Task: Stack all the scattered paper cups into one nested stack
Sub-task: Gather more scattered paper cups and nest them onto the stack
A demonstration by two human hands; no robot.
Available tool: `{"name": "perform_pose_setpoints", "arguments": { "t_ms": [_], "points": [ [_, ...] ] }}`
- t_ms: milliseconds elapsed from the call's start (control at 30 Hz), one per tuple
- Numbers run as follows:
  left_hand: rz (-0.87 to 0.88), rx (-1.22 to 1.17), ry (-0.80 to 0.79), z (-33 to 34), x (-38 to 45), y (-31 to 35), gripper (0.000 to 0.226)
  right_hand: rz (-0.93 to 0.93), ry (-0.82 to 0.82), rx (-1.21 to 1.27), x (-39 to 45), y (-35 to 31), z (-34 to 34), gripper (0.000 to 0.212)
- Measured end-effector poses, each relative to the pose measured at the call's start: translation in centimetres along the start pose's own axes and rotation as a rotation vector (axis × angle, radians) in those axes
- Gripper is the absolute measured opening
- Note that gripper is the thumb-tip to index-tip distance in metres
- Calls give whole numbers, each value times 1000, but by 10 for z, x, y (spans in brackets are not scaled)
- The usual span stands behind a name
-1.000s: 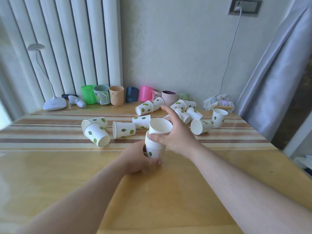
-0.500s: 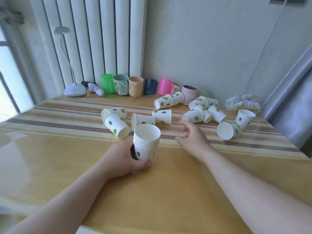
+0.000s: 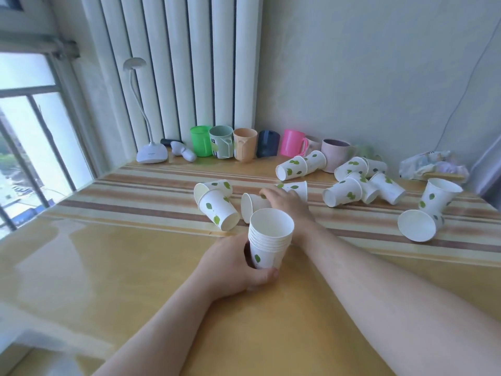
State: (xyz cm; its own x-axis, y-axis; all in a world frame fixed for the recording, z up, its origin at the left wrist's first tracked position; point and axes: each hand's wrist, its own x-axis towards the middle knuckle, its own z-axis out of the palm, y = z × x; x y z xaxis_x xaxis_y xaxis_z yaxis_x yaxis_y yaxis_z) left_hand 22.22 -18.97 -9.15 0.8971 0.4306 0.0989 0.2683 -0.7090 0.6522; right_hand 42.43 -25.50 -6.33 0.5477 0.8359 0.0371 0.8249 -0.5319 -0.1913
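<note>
A nested stack of white paper cups with green leaf prints stands upright on the wooden table. My left hand grips the stack's lower part from the left. My right hand reaches past the stack, its fingers curled over a paper cup lying on its side. Several more loose cups lie around: two at the left, a cluster at the back right, one upright cup and a tipped one at the far right.
A row of coloured plastic mugs lines the wall at the back. A white desk lamp stands at the back left by the window. A crumpled bag sits at the back right, by the table's right edge.
My right hand has left the top of the stack and moved forward and left onto the lying cup. The left hand keeps its hold on the stack. The view has swung left.
</note>
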Motion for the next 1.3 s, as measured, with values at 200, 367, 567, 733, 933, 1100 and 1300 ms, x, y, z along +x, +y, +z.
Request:
{"name": "perform_pose_setpoints", "arguments": {
  "t_ms": [200,367,567,733,933,1100,1300],
  "points": [
    [-27,31,11,-1,-2,6,49,55,65,-74,-37,-9,-16,24],
    [-56,49,-1,-3,-9,11,51,79,61,38,-64,-19,-22,21],
    [-77,55,-19,-4,-11,12,48,318,158,345,-121,29,-18,61],
    [-84,73,-25,3,-9,18,55,471,340,1385,-154,41,-40,29],
    [-48,105,30,6,-13,14,62,103,328,1472,-151,-23,-69,50],
    [-13,62,35,3,-16,11,66,118,269,1183,-142,-49,-49,46],
    [8,41,33,2,-17,10,70,143,183,1054,-165,-6,-34,66]
  ]
}}
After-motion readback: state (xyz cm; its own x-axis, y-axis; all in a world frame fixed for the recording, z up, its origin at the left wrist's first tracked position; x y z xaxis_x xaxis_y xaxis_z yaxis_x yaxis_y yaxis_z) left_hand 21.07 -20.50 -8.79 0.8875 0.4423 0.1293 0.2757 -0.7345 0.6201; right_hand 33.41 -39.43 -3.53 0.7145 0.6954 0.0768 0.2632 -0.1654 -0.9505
